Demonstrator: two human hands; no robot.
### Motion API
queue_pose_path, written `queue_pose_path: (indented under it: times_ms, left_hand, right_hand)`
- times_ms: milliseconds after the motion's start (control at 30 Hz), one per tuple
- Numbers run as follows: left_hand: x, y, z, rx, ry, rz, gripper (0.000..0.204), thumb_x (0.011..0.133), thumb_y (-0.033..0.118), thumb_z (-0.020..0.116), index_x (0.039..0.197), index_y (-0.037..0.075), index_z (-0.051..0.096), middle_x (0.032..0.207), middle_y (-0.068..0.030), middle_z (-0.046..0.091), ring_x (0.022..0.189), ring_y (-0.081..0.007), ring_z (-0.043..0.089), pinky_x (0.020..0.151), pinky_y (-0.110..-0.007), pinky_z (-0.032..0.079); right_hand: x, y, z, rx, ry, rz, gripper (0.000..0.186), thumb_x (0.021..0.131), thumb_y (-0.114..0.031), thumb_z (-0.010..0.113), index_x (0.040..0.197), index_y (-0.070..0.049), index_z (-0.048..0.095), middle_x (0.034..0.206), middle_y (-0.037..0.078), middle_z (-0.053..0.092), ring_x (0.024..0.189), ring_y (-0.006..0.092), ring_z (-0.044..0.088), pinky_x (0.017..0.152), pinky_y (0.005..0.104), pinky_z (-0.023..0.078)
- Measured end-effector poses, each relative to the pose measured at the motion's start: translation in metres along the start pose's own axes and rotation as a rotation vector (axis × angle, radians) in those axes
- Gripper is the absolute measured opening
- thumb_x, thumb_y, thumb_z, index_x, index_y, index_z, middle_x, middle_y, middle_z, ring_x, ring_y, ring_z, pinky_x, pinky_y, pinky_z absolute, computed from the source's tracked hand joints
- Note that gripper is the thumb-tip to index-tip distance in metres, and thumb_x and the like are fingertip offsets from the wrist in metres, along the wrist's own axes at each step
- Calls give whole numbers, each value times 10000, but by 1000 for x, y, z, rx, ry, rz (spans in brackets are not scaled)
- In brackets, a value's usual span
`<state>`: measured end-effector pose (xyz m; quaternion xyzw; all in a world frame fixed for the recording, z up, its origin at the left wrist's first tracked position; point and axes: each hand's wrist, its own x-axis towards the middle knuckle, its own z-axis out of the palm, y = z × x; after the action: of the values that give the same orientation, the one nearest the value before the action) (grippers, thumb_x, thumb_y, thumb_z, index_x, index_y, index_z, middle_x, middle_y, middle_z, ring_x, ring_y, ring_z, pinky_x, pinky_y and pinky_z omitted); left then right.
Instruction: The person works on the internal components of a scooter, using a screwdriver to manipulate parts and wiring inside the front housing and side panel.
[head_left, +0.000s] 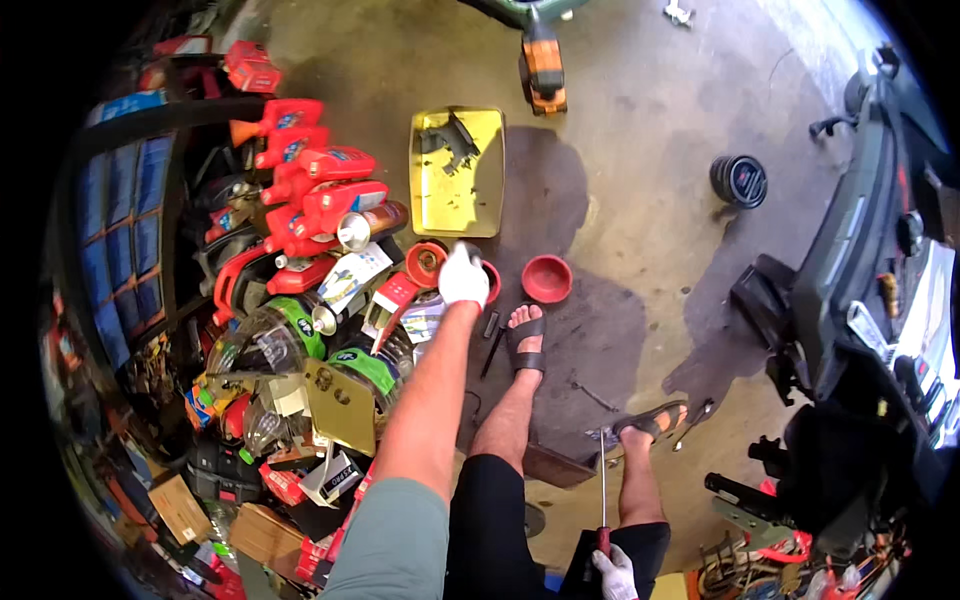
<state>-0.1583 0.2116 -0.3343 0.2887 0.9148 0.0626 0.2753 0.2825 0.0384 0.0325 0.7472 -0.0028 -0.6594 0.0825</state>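
My left hand (pixel 463 277), in a white glove, reaches forward over the red bowls. One red bowl (pixel 413 271) with small parts in it is just left of the hand. A second red bowl (pixel 494 284) is partly hidden under the hand. Farther right sits a third red bowl (pixel 547 279). The left fingertips point away from me, and whether they grip anything is not visible. Low in the picture, my right hand (pixel 617 574), also gloved in white, is closed around the red handle of a long screwdriver (pixel 603 500). Its shaft points forward, toward the floor by my right foot.
Ahead lies a yellow tray (pixel 415 205) with a black part and small pieces. An orange and black power tool (pixel 543 70) rests beyond it. Red bottles (pixel 340 165), cans and boxes crowd the left. A black round container (pixel 739 181) and a grey scooter-like vehicle (pixel 850 210) stand right.
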Motion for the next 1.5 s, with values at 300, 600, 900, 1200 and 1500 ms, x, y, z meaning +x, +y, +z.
queue_pose_path:
  times_ms: [300,600,900,1200,1500]
  left_hand:
    - [144,-17,57,495,-6,240,264,876,167,592,1128,97,626,1113,-160,660,1067,-375,611,928,-454,491]
    - [183,-36,98,438,-21,124,304,881,289,648,1116,97,622,1060,-217,678,1013,-405,647,891,-500,507]
    - [116,-20,70,25,154,303,267,925,251,606,961,-9,558,890,-209,614,839,-378,608,784,-464,486]
    - [-141,58,-46,-935,-549,-229,96,982,141,604,1021,54,604,740,4,598,559,-76,537,493,-223,433]
    - [-270,157,-151,-1759,-703,-578,40,979,107,614,1016,114,627,857,-25,666,648,-139,625,538,-258,505]
  right_hand:
    - [61,-34,64,8,0,162,313,953,-121,662,1230,-2,581,1018,28,634,913,123,586,808,270,496]
    - [66,-44,80,99,109,89,283,960,-142,645,1202,-12,574,914,-20,588,778,73,532,684,235,458]
    - [40,-25,72,85,58,56,405,955,-171,666,1309,-16,546,1084,38,649,966,91,597,821,260,497]
    - [-36,-61,55,-567,204,-564,534,869,-230,707,1317,1,531,1153,193,618,1072,345,611,955,380,474]
    - [-156,-88,17,-580,272,-1036,525,856,-157,718,1346,-54,561,931,131,583,840,286,600,797,365,491]
